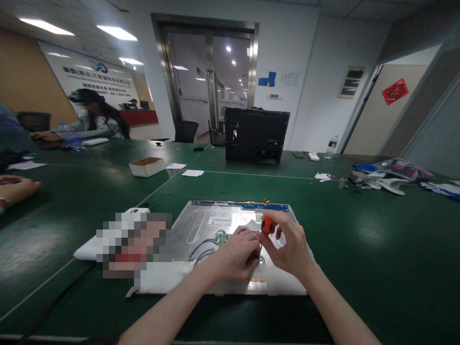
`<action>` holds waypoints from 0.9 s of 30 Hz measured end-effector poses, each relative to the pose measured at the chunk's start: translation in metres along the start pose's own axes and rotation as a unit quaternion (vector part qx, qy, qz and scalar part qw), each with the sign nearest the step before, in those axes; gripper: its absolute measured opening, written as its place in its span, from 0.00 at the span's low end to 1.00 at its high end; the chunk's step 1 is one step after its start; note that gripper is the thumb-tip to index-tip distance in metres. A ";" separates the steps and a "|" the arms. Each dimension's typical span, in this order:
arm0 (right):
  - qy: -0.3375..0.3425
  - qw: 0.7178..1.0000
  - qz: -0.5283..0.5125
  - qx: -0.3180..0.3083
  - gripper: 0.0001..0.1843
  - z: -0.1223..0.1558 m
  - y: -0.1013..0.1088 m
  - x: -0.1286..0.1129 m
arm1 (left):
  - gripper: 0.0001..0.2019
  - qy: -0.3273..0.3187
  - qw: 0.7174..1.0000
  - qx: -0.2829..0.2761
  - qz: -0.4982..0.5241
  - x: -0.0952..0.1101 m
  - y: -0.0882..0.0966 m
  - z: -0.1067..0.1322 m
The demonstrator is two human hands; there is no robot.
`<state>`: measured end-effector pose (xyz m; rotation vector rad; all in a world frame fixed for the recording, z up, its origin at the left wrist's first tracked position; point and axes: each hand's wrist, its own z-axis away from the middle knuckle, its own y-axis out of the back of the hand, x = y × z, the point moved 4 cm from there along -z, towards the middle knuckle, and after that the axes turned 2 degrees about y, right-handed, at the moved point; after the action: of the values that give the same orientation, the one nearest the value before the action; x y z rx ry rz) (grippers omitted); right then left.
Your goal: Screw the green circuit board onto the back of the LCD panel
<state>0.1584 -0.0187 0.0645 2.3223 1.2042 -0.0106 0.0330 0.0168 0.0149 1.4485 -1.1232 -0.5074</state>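
Note:
A flat metal display panel (204, 247) lies on the green table in front of me, with a blue circuit strip (237, 205) along its far edge. My right hand (289, 242) grips the orange-and-black handle of a screwdriver (268, 225), held upright over the panel. Its thin shaft runs down beside the fingers of my left hand (235, 254). Those fingers are curled low against the panel's middle; what they pinch, if anything, is hidden. Partly covered by my left hand, a small green circuit board (222, 239) has dark cables (201, 247) looping off its left side.
Left of the panel are a white device (88, 247) and a pixelated patch. Farther back stand a small open box (147, 166) and a black monitor casing (257, 136). Plastic bags and parts (391, 177) lie at the right. A person in a cap (97, 115) sits far left.

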 end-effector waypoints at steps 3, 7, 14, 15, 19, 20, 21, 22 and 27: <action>0.004 1.000 0.002 -0.008 0.21 -0.002 -0.001 0.000 | 0.06 0.001 1.000 0.005 0.001 -0.001 0.000 0.000; -0.003 1.000 0.003 -0.022 0.24 -0.002 -0.002 -0.001 | 0.06 0.001 1.000 -0.001 0.003 -0.001 -0.002 -0.001; -0.004 1.000 0.003 -0.022 0.26 0.001 -0.002 0.001 | 0.05 0.006 1.000 0.002 0.006 0.001 0.000 -0.001; -0.003 1.000 0.004 -0.021 0.25 0.001 -0.003 0.001 | 0.05 0.006 1.000 0.002 0.006 0.001 0.000 -0.001; -0.001 1.000 0.010 -0.013 0.23 -0.001 -0.003 0.001 | 0.06 0.004 1.000 0.002 0.007 0.002 0.001 -0.001; -0.001 1.000 0.011 -0.010 0.22 -0.001 -0.002 0.000 | 0.06 0.003 1.000 0.003 0.007 0.002 0.001 -0.001; 0.000 1.000 0.011 -0.007 0.21 -0.002 -0.002 0.000 | 0.06 0.002 1.000 0.002 0.007 0.001 0.001 -0.001; 0.000 1.000 0.011 -0.004 0.21 -0.002 -0.002 0.000 | 0.06 0.001 1.000 0.002 0.006 0.001 0.000 -0.001; 0.007 1.000 0.015 0.006 0.20 -0.002 -0.001 -0.001 | 0.06 -0.002 1.000 0.001 0.004 -0.001 -0.001 -0.001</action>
<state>0.1567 -0.0185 0.0664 2.3540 1.1782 0.0094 0.0336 0.0179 0.0136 1.4442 -1.1327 -0.5049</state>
